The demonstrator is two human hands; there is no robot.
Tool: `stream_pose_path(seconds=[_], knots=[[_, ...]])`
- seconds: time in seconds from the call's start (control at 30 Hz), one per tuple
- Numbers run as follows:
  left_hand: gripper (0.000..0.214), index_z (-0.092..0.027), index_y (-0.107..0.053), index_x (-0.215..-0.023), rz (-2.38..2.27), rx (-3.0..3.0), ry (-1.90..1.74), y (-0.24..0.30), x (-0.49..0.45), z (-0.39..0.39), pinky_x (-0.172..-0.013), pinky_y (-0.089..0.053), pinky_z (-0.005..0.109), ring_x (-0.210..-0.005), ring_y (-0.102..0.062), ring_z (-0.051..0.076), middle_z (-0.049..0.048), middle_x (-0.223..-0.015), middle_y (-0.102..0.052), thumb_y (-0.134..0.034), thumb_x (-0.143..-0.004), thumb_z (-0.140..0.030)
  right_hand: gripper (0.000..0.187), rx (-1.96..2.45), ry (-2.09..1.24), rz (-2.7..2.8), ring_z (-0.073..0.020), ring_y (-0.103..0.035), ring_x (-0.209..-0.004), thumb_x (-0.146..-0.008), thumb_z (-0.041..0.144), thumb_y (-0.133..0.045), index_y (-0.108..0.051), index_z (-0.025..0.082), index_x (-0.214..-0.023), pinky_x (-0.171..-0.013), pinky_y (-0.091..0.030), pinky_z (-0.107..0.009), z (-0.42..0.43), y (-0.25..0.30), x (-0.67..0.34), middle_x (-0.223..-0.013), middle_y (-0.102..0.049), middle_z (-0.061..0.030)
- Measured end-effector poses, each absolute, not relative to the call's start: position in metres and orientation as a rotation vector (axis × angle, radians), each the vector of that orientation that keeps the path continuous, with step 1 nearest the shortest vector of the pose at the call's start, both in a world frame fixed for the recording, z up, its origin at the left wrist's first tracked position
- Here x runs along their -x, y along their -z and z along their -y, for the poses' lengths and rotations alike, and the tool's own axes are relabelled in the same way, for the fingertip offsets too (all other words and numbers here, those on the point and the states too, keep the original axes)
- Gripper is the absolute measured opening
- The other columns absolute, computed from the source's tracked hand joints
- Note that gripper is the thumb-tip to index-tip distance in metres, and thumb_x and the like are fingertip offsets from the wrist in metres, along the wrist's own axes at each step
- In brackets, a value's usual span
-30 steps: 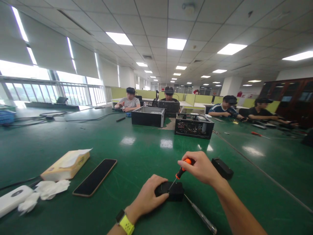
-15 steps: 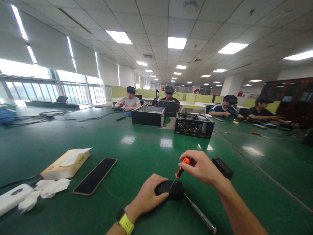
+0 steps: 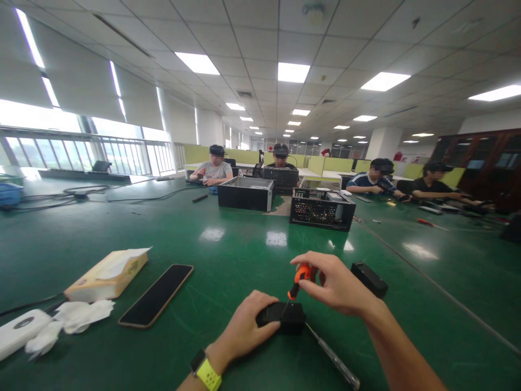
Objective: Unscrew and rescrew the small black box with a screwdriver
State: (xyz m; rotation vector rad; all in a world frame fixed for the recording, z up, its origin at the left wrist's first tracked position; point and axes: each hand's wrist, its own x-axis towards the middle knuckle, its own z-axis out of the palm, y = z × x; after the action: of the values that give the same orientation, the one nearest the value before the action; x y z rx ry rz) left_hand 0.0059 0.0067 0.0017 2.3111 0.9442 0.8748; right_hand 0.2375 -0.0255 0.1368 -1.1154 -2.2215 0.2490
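A small black box-shaped device (image 3: pixel 293 321) lies on the green tabletop, and my left hand (image 3: pixel 244 323) grips its left end between thumb and fingers. My right hand (image 3: pixel 331 282) holds an orange and black screwdriver (image 3: pixel 302 273) by the handle, tilted with its shaft down to the top of the device. Where the tip meets the surface is too small to make out. A second screwdriver (image 3: pixel 336 359), with a clear handle, lies on the table, its thin end at the device's right side. Another black box-shaped piece (image 3: pixel 369 279) rests beyond my right wrist.
To the left lie a phone (image 3: pixel 157 296), a tissue pack (image 3: pixel 108 275), crumpled tissues (image 3: pixel 81 316) and a white device (image 3: pixel 21 331). Two open computer cases (image 3: pixel 246 195) stand farther back. Several people sit around the far side; a red screwdriver (image 3: pixel 426 222) lies at the right.
My right hand and the top of the screwdriver handle have shifted slightly left, and the fingers have moved around the handle. My left hand and the device stay in place.
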Motion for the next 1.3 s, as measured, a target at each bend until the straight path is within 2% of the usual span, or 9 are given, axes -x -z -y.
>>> stream_pose_path(seconds=[0.17, 0.33, 0.5, 0.63, 0.77, 0.93, 1.13, 1.23, 1.3], knots=[[0.033, -0.022, -0.066, -0.113, -0.943, -2.306, -0.891, -0.003, -0.005, -0.007, -0.087, -0.045, 0.035, -0.096, -0.058, 0.025, 0.0060, -0.105, -0.067, -0.070, -0.082, -0.030, 0.028, 1.253, -0.175, 2.200, -0.0143, -0.055, -0.061, -0.081, 0.036, -0.069, -0.069, 0.023, -0.105, -0.058, -0.040, -0.024, 0.024, -0.136, -0.237, -0.067, -0.063, 0.0027], [0.031, -0.022, -0.067, -0.114, -0.932, -2.318, -0.887, -0.004, -0.005, -0.007, -0.088, -0.045, 0.036, -0.096, -0.058, 0.026, 0.0069, -0.104, -0.068, -0.068, -0.085, -0.034, 0.028, 1.155, -0.234, 2.223, -0.0138, -0.060, -0.069, -0.084, 0.026, -0.063, -0.066, 0.023, -0.112, -0.066, -0.044, -0.025, 0.024, -0.137, -0.240, -0.091, -0.069, -0.0011], [0.033, -0.022, -0.067, -0.115, -0.938, -2.319, -0.890, -0.003, -0.005, -0.008, -0.087, -0.046, 0.035, -0.096, -0.059, 0.025, 0.0062, -0.104, -0.069, -0.069, -0.084, -0.035, 0.028, 1.266, -0.163, 2.222, -0.0156, -0.058, -0.065, -0.082, 0.038, -0.069, -0.070, 0.024, -0.105, -0.062, -0.042, -0.025, 0.025, -0.138, -0.240, -0.072, -0.067, 0.0015], [0.033, -0.022, -0.067, -0.114, -0.943, -2.313, -0.886, -0.003, -0.005, -0.008, -0.088, -0.046, 0.036, -0.096, -0.059, 0.025, 0.0070, -0.104, -0.069, -0.069, -0.084, -0.036, 0.033, 1.170, -0.207, 2.230, -0.0156, -0.062, -0.075, -0.083, 0.024, -0.063, -0.065, 0.024, -0.116, -0.070, -0.046, -0.026, 0.026, -0.138, -0.240, -0.092, -0.070, -0.0015], [0.034, -0.022, -0.067, -0.115, -0.945, -2.311, -0.884, -0.003, -0.005, -0.007, -0.088, -0.046, 0.036, -0.096, -0.058, 0.026, 0.0072, -0.104, -0.069, -0.069, -0.084, -0.035, 0.032, 1.276, -0.170, 2.222, -0.0161, -0.059, -0.066, -0.081, 0.034, -0.068, -0.067, 0.026, -0.112, -0.063, -0.043, -0.025, 0.027, -0.138, -0.241, -0.073, -0.066, 0.0016], [0.032, -0.022, -0.067, -0.114, -0.945, -2.305, -0.889, -0.004, -0.005, -0.006, -0.088, -0.046, 0.036, -0.096, -0.058, 0.025, 0.0068, -0.104, -0.069, -0.070, -0.084, -0.032, 0.042, 1.254, -0.176, 2.221, -0.0158, -0.060, -0.069, -0.082, 0.028, -0.066, -0.060, 0.026, -0.123, -0.066, -0.044, -0.026, 0.027, -0.138, -0.241, -0.087, -0.069, -0.0001], [0.032, -0.022, -0.067, -0.114, -0.947, -2.309, -0.885, -0.002, -0.005, -0.007, -0.087, -0.045, 0.035, -0.096, -0.059, 0.025, 0.0063, -0.103, -0.069, -0.070, -0.083, -0.031, 0.031, 1.240, -0.164, 2.227, -0.0162, -0.061, -0.070, -0.082, 0.029, -0.067, -0.066, 0.025, -0.112, -0.067, -0.044, -0.027, 0.030, -0.139, -0.239, -0.090, -0.071, -0.0012], [0.033, -0.021, -0.067, -0.114, -0.952, -2.307, -0.878, -0.002, -0.005, -0.008, -0.086, -0.046, 0.035, -0.095, -0.059, 0.025, 0.0066, -0.103, -0.068, -0.070, -0.083, -0.031, 0.013, 1.258, -0.198, 2.183, -0.0155, -0.059, -0.064, -0.082, 0.033, -0.067, -0.071, 0.022, -0.089, -0.060, -0.042, -0.026, 0.024, -0.140, -0.245, -0.077, -0.070, 0.0002], [0.032, -0.021, -0.067, -0.114, -0.951, -2.306, -0.877, -0.003, -0.005, -0.009, -0.087, -0.046, 0.035, -0.096, -0.059, 0.025, 0.0071, -0.104, -0.068, -0.070, -0.083, -0.031, 0.022, 1.333, -0.187, 2.054, -0.0164, -0.058, -0.062, -0.085, 0.041, -0.065, -0.071, 0.021, -0.079, -0.057, -0.040, -0.026, 0.014, -0.135, -0.254, -0.069, -0.068, -0.0001]])
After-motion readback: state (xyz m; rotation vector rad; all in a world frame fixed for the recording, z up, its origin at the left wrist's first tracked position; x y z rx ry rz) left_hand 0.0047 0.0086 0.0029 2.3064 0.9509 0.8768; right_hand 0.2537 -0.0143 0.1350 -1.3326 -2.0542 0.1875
